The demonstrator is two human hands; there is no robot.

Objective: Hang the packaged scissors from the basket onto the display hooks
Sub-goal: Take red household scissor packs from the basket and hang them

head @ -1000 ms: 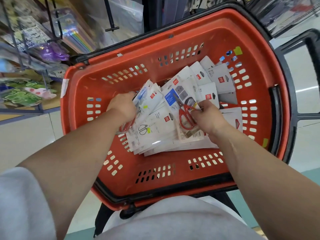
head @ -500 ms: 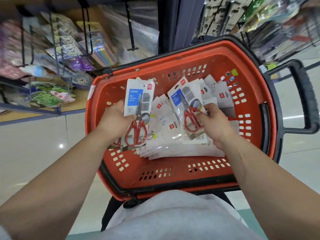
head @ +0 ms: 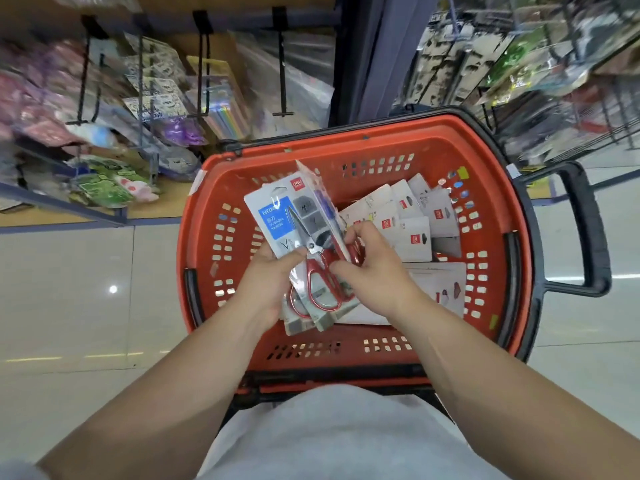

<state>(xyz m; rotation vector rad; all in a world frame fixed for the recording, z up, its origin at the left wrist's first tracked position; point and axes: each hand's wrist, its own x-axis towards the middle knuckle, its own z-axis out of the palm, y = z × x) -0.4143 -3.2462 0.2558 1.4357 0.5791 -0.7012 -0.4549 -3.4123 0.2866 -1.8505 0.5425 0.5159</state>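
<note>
- Head view: both hands meet above the middle of the red basket (head: 491, 174), which stands just in front of the person.
- The left hand (head: 266, 277) is curled round the lower part of a packaged scissors card (head: 273, 220), with the thumb lying across its front. The card stands nearly upright above the basket, its blue label facing the person and the silver blades pointing away.
- The right hand (head: 375, 271) has its fingers bent and pinches a second pack (head: 323, 209) down by the red handles. This pack is turned almost edge-on and leans against the first card, touching it.
- Under the two hands the bottom edges of several packs fan out; how many the left hand grips I cannot tell.
- More loose packs (head: 415, 233) lie heaped in the right half of the basket, white with small red logos.
- The basket's black handle (head: 588, 233) sticks out on the right.
- Black display hooks (head: 204, 67) hang on the wooden board beyond the basket; the goods on them are blurred.
- Pale floor tiles (head: 69, 289) show on the left, and a grey shirt (head: 329, 434) fills the bottom edge.
</note>
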